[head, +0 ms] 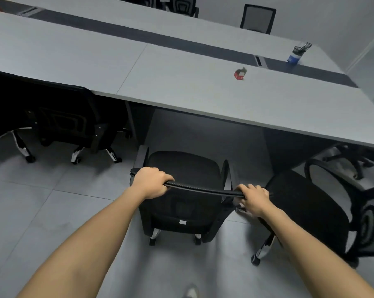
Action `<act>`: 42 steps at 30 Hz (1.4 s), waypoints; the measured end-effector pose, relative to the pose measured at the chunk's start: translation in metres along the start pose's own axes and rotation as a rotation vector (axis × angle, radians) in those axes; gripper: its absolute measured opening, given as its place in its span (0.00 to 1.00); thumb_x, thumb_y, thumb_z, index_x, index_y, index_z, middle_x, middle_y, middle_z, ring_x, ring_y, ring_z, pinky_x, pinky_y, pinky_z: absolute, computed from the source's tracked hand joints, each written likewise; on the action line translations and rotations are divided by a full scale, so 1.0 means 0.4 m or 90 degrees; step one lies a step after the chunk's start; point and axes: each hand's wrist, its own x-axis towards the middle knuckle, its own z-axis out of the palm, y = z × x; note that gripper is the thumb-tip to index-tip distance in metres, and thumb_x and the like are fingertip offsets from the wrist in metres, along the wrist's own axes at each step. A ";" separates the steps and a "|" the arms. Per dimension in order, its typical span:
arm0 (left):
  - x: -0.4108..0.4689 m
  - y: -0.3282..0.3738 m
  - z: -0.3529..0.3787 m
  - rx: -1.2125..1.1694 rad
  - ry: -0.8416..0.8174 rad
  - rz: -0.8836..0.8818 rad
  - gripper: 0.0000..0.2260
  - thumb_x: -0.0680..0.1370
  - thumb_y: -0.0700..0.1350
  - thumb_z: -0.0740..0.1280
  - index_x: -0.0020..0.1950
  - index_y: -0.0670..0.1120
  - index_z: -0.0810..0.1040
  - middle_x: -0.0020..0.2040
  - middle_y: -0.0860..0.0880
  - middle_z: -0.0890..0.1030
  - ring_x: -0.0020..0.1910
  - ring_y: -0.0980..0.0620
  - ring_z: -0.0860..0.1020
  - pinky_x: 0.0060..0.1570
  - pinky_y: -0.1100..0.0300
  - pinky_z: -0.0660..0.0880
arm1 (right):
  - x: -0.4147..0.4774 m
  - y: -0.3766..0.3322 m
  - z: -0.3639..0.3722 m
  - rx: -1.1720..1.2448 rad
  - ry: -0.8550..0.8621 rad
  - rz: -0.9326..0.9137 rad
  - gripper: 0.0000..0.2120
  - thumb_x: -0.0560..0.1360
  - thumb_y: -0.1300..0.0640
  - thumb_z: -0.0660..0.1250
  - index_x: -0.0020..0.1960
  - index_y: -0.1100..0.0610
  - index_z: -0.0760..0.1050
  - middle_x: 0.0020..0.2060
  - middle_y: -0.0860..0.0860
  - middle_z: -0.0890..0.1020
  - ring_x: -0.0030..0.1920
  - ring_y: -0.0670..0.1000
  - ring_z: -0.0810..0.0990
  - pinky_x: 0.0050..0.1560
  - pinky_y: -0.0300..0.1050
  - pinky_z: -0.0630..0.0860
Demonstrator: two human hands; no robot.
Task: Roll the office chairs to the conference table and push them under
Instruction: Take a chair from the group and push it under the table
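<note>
Along the near edge of the conference table (pixel 181 82), three black office chairs stand in different states of completion. The left chair (pixel 63 119) appears finished: its seat is under the tabletop and its backrest stands close to the edge. The right chair (pixel 306 203) is not done; it stands clear of the table and turned at an angle, just beside the chair in hand. The middle chair (pixel 181 166) is the current work item. It faces the open bay between the table supports, with the front of its seat near the table edge but not yet beneath it. By this reading, one chair is parked, one needs its final push, and one has not been started. More chairs sit at the far side; their state cannot be judged.

The middle chair's backrest top rail (pixel 203 190) runs between the two hands. The left hand (pixel 152 181) grips its left end and the right hand (pixel 253 195) grips its right end. On each hand, the fingers curl over the rail from behind. The thumbs are not clearly visible.
</note>
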 end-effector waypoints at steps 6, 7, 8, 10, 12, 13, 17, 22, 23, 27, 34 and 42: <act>0.205 -0.018 -0.066 -0.026 -0.017 -0.022 0.13 0.78 0.54 0.57 0.58 0.56 0.77 0.53 0.51 0.83 0.55 0.48 0.78 0.48 0.54 0.72 | 0.197 0.077 -0.098 -0.018 0.010 -0.007 0.16 0.80 0.51 0.56 0.67 0.49 0.65 0.62 0.55 0.74 0.63 0.59 0.69 0.66 0.52 0.62; 0.238 -0.020 -0.076 -0.036 -0.019 -0.032 0.13 0.78 0.53 0.57 0.57 0.56 0.78 0.51 0.51 0.83 0.54 0.47 0.78 0.47 0.55 0.72 | 0.229 0.087 -0.116 -0.017 0.011 -0.012 0.16 0.80 0.51 0.56 0.67 0.49 0.65 0.62 0.55 0.73 0.63 0.59 0.69 0.65 0.52 0.62; 0.275 -0.024 -0.089 -0.041 -0.020 -0.039 0.12 0.78 0.53 0.58 0.56 0.55 0.78 0.50 0.50 0.83 0.53 0.47 0.79 0.45 0.55 0.71 | 0.267 0.099 -0.137 -0.017 0.016 -0.019 0.16 0.80 0.50 0.55 0.67 0.49 0.65 0.62 0.55 0.73 0.63 0.59 0.69 0.65 0.52 0.62; 0.344 -0.032 -0.117 -0.051 -0.034 -0.061 0.12 0.79 0.53 0.58 0.57 0.55 0.78 0.49 0.49 0.83 0.52 0.47 0.79 0.44 0.56 0.70 | 0.343 0.117 -0.177 -0.022 0.017 -0.037 0.16 0.80 0.49 0.55 0.67 0.48 0.65 0.62 0.55 0.73 0.63 0.59 0.70 0.65 0.53 0.63; 0.398 -0.042 -0.139 -0.056 -0.042 -0.082 0.13 0.80 0.53 0.57 0.59 0.55 0.78 0.52 0.49 0.83 0.54 0.47 0.79 0.47 0.56 0.71 | 0.415 0.130 -0.212 -0.033 0.014 -0.057 0.16 0.80 0.49 0.55 0.67 0.48 0.65 0.62 0.55 0.73 0.63 0.59 0.70 0.65 0.53 0.63; 0.427 -0.043 -0.148 -0.061 -0.043 -0.093 0.13 0.80 0.53 0.57 0.60 0.55 0.77 0.54 0.49 0.83 0.55 0.47 0.79 0.49 0.56 0.71 | 0.452 0.139 -0.230 -0.039 0.015 -0.070 0.16 0.80 0.49 0.55 0.67 0.48 0.66 0.62 0.55 0.74 0.63 0.59 0.70 0.65 0.54 0.63; 0.496 -0.076 -0.179 -0.089 -0.050 -0.139 0.13 0.79 0.52 0.58 0.60 0.56 0.77 0.54 0.50 0.83 0.55 0.47 0.79 0.52 0.55 0.72 | 0.558 0.131 -0.283 -0.025 0.030 -0.105 0.16 0.80 0.48 0.54 0.66 0.48 0.67 0.61 0.56 0.74 0.62 0.60 0.71 0.65 0.54 0.62; 0.528 -0.199 -0.191 -0.045 -0.078 -0.178 0.12 0.77 0.51 0.60 0.58 0.61 0.77 0.55 0.53 0.83 0.55 0.49 0.80 0.50 0.57 0.73 | 0.627 0.045 -0.299 -0.012 0.039 -0.159 0.18 0.80 0.46 0.54 0.67 0.50 0.66 0.61 0.57 0.74 0.62 0.61 0.70 0.64 0.55 0.63; 0.536 -0.224 -0.196 -0.034 -0.085 -0.174 0.13 0.77 0.50 0.60 0.58 0.61 0.77 0.55 0.54 0.83 0.54 0.49 0.80 0.51 0.56 0.74 | 0.636 0.025 -0.300 -0.014 0.039 -0.164 0.18 0.80 0.46 0.54 0.67 0.50 0.66 0.62 0.58 0.74 0.62 0.61 0.70 0.64 0.55 0.63; 0.573 -0.304 -0.222 0.000 -0.108 -0.146 0.15 0.76 0.47 0.60 0.58 0.60 0.77 0.55 0.53 0.84 0.54 0.48 0.81 0.49 0.57 0.73 | 0.675 -0.031 -0.316 0.004 0.045 -0.156 0.17 0.80 0.46 0.53 0.66 0.51 0.66 0.61 0.58 0.74 0.61 0.61 0.70 0.63 0.55 0.64; 0.616 -0.414 -0.243 -0.004 -0.076 -0.096 0.17 0.75 0.44 0.59 0.60 0.58 0.77 0.54 0.52 0.84 0.53 0.47 0.80 0.44 0.57 0.70 | 0.709 -0.117 -0.341 0.016 0.045 -0.108 0.16 0.80 0.46 0.54 0.65 0.51 0.67 0.60 0.57 0.74 0.61 0.61 0.70 0.63 0.55 0.64; 0.622 -0.472 -0.227 -0.024 -0.050 -0.068 0.17 0.73 0.44 0.60 0.59 0.57 0.77 0.51 0.52 0.83 0.51 0.48 0.79 0.40 0.59 0.65 | 0.722 -0.178 -0.350 0.007 0.044 -0.053 0.18 0.79 0.45 0.55 0.66 0.51 0.67 0.63 0.56 0.73 0.63 0.60 0.70 0.66 0.55 0.63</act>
